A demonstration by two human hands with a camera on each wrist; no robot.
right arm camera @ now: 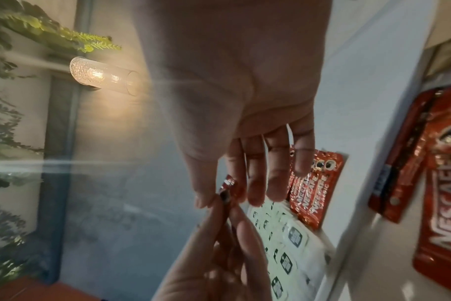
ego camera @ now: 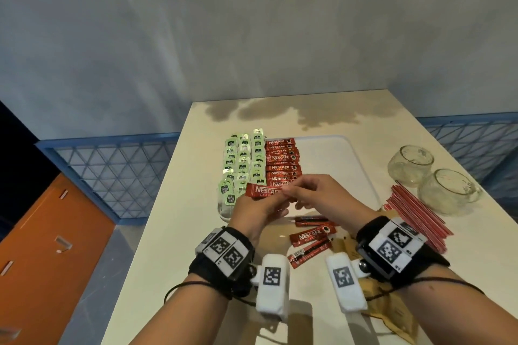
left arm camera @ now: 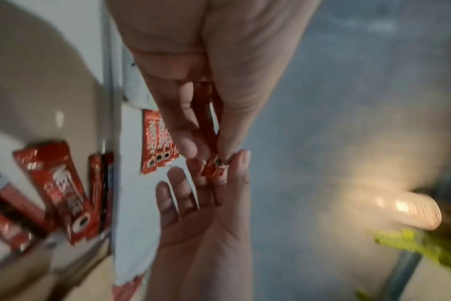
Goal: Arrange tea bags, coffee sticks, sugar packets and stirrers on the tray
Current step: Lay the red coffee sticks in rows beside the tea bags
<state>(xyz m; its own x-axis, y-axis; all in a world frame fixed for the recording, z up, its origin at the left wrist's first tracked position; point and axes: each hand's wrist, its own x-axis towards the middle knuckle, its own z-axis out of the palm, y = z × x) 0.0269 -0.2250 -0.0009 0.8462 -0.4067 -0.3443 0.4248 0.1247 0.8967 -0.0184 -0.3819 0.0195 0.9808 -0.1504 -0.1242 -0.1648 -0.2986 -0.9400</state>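
Two clear glass cups point(ego camera: 410, 164) stand together at the right side of the worktop point(ego camera: 173, 232), with a bundle of red stirrers point(ego camera: 414, 214) lying just in front of them. Brown sugar packets point(ego camera: 392, 314) lie at the near edge, partly hidden under the right wrist. The white tray point(ego camera: 336, 159) holds three columns of green tea bags point(ego camera: 244, 162) on its left and one overlapping column of red coffee sticks point(ego camera: 281, 162) beside them; the exact number of each cannot be told. Four loose sticks point(ego camera: 312, 235) lie on the worktop in front of the tray. Above the tray's near edge, the left hand point(ego camera: 258, 211) and right hand point(ego camera: 322, 194) each pinch an end of one coffee stick point(ego camera: 262, 190).
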